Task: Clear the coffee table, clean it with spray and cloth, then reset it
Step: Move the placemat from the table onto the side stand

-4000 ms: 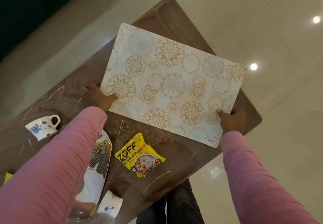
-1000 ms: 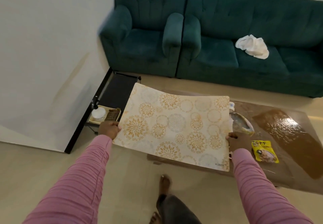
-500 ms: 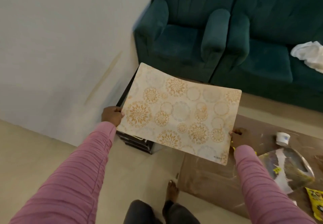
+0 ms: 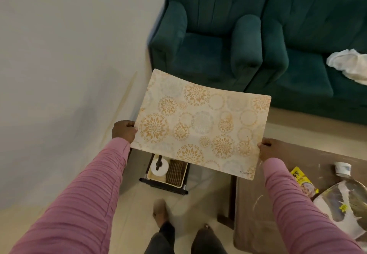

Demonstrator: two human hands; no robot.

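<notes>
A cream placemat (image 4: 200, 122) with gold flower circles hangs in the air in front of me, slightly bowed. My left hand (image 4: 124, 130) grips its left edge and my right hand (image 4: 268, 150) grips its right edge. The mat is off the brown coffee table (image 4: 256, 210), over the floor and a low black side stand (image 4: 168, 184). On the table at the right lie a yellow snack packet (image 4: 299, 178), a white cup (image 4: 342, 168) and a leaf-print plate (image 4: 341, 210). A white cloth (image 4: 351, 65) lies on the green sofa (image 4: 309, 41).
A green armchair (image 4: 208, 41) stands beside the sofa, against a pale wall on the left. The side stand holds a tray (image 4: 183, 174) with a white round thing (image 4: 158, 169) and a woven coaster (image 4: 175, 171). My feet are on the tiled floor (image 4: 139, 204) below.
I have lifted the placemat off the table and carried it left, away from the table and over the side stand. Both hands have kept their grip on its edges.
</notes>
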